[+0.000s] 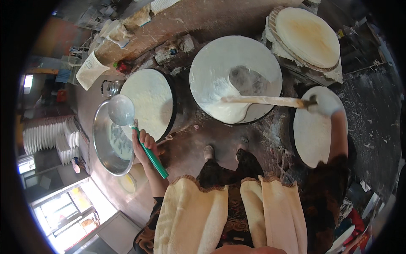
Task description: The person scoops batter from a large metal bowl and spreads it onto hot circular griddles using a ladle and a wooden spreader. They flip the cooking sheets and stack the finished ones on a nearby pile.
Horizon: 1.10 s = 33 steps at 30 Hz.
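Note:
My left hand (145, 143) grips the green handle of a metal ladle (121, 110), its bowl raised over the rim of a steel basin (97, 139) with pale batter inside. In my right hand (326, 103), blurred and apparently in a whitish glove, is a wooden spreader (266, 100). The spreader's far end rests in thick white batter (230, 111) on the middle round griddle (215, 60). A wet film curves around that griddle, leaving a greyer patch near its centre. Beneath my right hand lies another round griddle covered by a pale sheet (312, 136).
A left griddle (146, 98) bears a pale layer. Behind it stand a glass-like kettle (111, 88) and a red bottle (123, 67). Stacked thin flatbreads (307, 38) lie at upper right. A bucket (128, 182) sits below the basin. A cream towel (190, 216) hangs before me.

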### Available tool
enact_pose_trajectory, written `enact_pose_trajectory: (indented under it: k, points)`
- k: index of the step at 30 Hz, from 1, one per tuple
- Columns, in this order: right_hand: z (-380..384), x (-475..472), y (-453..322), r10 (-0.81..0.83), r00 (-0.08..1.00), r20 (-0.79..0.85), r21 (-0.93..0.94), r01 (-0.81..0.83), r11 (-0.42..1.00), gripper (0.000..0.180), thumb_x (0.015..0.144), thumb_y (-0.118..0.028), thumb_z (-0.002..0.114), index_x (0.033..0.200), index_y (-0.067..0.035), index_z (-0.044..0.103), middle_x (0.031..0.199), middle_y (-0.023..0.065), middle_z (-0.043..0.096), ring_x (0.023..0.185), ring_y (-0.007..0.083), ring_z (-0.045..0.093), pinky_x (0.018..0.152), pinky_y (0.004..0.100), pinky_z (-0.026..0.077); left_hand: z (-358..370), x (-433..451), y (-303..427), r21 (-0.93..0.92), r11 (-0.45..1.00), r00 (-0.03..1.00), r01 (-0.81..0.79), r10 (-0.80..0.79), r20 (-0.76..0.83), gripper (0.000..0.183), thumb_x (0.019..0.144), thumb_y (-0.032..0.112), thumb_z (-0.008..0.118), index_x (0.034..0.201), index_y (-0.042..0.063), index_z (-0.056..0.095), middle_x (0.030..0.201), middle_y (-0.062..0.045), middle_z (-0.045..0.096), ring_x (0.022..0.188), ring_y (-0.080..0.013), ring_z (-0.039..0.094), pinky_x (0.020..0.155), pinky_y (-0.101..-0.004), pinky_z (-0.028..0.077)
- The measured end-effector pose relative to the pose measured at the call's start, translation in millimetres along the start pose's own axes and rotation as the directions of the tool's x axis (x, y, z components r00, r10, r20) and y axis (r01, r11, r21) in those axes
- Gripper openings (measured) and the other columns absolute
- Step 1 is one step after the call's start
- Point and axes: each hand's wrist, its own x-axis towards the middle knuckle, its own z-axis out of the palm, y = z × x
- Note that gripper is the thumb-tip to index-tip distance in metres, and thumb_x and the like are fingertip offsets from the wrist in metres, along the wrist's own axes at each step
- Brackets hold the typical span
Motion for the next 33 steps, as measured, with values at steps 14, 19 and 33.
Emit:
enact_pose_trajectory:
  k: [14, 19, 33]
  points:
    - [265, 39, -255, 0.4, 0.894, -0.205, 0.489, -0.26, 0.832, 0.035, 0.088, -0.031, 0.042, 0.109, -0.005, 0.05, 0.081, 0.0187, 0.064, 0.073, 0.0332, 0.063, 0.066, 0.0434, 0.05, -10, 13, 35, 0.021, 0.983, 0.961, 0.182, -0.182, 0.208, 0.018, 0.096, 0.022, 0.037, 0.092, 0.006, 0.045, 0.053, 0.003, 0.032, 0.038, -0.0048, 0.03, 0.033, -0.0185, 0.029]
    - [250, -1, -217, 0.6, 0.754, -0.266, 0.324, -0.516, 0.793, 0.035, 0.089, -0.03, 0.039, 0.114, -0.007, 0.046, 0.088, 0.0199, 0.063, 0.082, 0.0351, 0.061, 0.073, 0.0445, 0.049, -29, 4, 65, 0.133, 0.987, 0.985, 0.095, -0.112, 0.129, 0.019, 0.095, 0.021, 0.039, 0.082, 0.008, 0.041, 0.053, 0.003, 0.032, 0.037, -0.0042, 0.03, 0.03, -0.0174, 0.028]
    - [236, -7, -199, 0.526, 0.804, -0.277, 0.357, -0.422, 0.833, 0.036, 0.088, -0.035, 0.039, 0.103, -0.006, 0.056, 0.087, 0.0206, 0.062, 0.083, 0.0364, 0.06, 0.074, 0.0449, 0.048, -1, -6, 49, 0.141, 0.969, 0.915, 0.201, -0.237, 0.325, 0.023, 0.096, 0.019, 0.038, 0.11, 0.004, 0.047, 0.05, 0.003, 0.032, 0.033, -0.0047, 0.029, 0.027, -0.0178, 0.026]
